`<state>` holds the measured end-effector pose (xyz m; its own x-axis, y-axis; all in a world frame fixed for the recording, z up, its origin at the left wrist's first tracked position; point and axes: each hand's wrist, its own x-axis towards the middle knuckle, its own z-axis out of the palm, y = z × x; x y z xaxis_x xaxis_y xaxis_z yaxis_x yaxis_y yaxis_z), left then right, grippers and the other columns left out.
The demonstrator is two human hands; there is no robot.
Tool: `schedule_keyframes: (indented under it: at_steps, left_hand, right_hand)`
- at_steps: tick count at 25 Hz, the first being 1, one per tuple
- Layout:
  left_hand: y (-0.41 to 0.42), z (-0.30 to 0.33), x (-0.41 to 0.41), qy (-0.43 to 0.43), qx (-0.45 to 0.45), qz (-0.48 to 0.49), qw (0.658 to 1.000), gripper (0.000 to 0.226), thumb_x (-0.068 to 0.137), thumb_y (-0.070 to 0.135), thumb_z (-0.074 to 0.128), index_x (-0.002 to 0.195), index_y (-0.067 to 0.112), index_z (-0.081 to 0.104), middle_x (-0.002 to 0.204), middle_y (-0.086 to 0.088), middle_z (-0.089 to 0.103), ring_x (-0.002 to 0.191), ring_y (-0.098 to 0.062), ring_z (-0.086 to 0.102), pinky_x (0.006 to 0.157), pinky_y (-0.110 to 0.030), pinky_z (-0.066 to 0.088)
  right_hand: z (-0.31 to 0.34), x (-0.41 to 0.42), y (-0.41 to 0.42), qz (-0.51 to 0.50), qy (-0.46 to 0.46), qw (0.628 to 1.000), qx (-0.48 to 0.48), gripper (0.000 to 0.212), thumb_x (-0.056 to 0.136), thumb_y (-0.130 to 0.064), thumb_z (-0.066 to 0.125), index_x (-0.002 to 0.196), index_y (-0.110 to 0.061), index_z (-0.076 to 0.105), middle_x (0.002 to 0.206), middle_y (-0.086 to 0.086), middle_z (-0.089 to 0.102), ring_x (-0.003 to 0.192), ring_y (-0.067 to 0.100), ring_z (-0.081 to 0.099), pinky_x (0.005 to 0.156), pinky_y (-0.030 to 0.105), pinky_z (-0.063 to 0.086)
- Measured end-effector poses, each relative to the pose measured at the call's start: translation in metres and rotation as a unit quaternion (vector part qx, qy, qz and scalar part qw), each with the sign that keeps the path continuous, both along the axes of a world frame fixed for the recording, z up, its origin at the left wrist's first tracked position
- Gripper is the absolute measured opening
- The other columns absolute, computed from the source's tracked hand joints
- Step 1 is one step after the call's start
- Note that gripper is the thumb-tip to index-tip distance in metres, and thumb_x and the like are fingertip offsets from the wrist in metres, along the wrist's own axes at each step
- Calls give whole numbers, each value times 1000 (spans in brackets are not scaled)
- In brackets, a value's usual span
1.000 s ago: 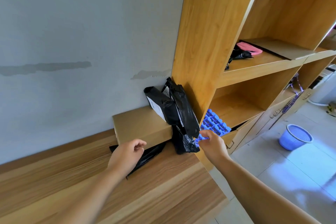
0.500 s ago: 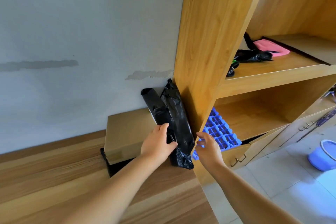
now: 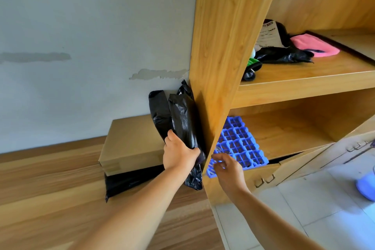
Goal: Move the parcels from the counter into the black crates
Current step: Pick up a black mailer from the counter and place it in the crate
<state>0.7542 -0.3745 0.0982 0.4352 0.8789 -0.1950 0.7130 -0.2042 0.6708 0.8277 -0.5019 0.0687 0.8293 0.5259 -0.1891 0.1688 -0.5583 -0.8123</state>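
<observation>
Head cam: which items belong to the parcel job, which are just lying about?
Job:
- black bag parcels leaning on the shelf side, gripped by the left hand
- cardboard box on the counter
- flat black parcel under the box
- right hand, holding nothing

Lying about:
- blue grid tray
- pink cloth
- blue bucket

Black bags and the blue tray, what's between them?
The shelf's wooden side panel stands between the black bags and the blue tray, in the head view.
</observation>
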Motion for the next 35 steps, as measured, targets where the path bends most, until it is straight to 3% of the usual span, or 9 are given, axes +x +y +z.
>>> schedule_keyframes:
  at_steps: [4, 9, 11, 15, 18, 21, 27, 32, 35]
  left_hand:
    - [13, 6, -25, -1, -23, -24, 999, 79, 76, 31, 69, 139, 9, 27, 131, -8, 45, 107, -29, 57, 80, -41, 53]
    - [30, 32, -74, -76, -79, -46, 993, 61, 71, 25, 67, 124, 18, 38, 103, -3, 57, 76, -22, 64, 56, -33, 52]
    - [41, 49, -101, -115, -108, -44, 986, 52, 70, 22, 69, 114, 22, 41, 93, -2, 61, 71, -19, 64, 58, -34, 52]
    - [67, 81, -149, -202, -137, -29, 969, 55, 72, 12, 70, 120, 21, 46, 97, -2, 63, 85, -20, 66, 82, -44, 56]
    - [80, 110, -178, -259, -147, -28, 954, 64, 81, 7, 67, 133, 28, 36, 100, -1, 60, 85, -17, 64, 70, -31, 54]
    - [92, 133, -201, -299, -129, -33, 945, 73, 83, 10, 65, 140, 41, 30, 105, -2, 58, 86, -16, 65, 64, -24, 50]
    - [109, 169, -230, -347, -75, -55, 933, 70, 85, 11, 63, 142, 39, 35, 112, -1, 57, 97, -17, 64, 78, -29, 54]
    - [124, 211, -244, -383, -34, -86, 919, 63, 86, 2, 56, 139, 35, 42, 117, 5, 60, 101, -10, 63, 76, -22, 52]
    - [134, 232, -252, -393, 3, -92, 915, 63, 79, 5, 57, 132, 39, 49, 124, -2, 57, 105, -18, 63, 87, -34, 55]
  right_hand:
    - [9, -9, 11, 23, 13, 1000, -12, 36, 88, -4, 49, 115, -24, 62, 94, -11, 63, 85, 4, 58, 77, 24, 47]
    - [25, -28, 36, 37, -3, 999, 4, 40, 93, -12, 53, 132, -18, 48, 109, -5, 60, 94, 10, 58, 81, 30, 49]
    - [36, -43, 51, 43, 17, 999, 24, 42, 94, -16, 55, 135, -17, 45, 113, -2, 61, 101, 16, 59, 87, 34, 50]
    - [69, -69, 82, 75, 52, 992, 92, 39, 92, -12, 59, 130, -16, 49, 115, -2, 60, 108, 16, 58, 89, 26, 48]
    - [105, -85, 107, 104, 63, 982, 142, 30, 92, -11, 57, 121, -19, 54, 113, -4, 64, 100, 13, 62, 83, 28, 51]
    - [147, -105, 126, 131, 77, 969, 194, 24, 94, -8, 53, 106, -28, 58, 99, -12, 66, 92, 5, 64, 74, 19, 51]
    - [202, -129, 150, 163, 44, 956, 240, 26, 92, -3, 53, 104, -23, 64, 97, -6, 71, 91, 9, 67, 74, 20, 53]
    - [250, -142, 165, 193, -4, 941, 278, 33, 89, 3, 50, 94, -25, 66, 97, -2, 71, 92, 13, 68, 79, 25, 56]
    - [268, -151, 171, 206, -21, 932, 296, 36, 86, 5, 49, 96, -24, 67, 97, -2, 71, 92, 14, 68, 82, 28, 56]
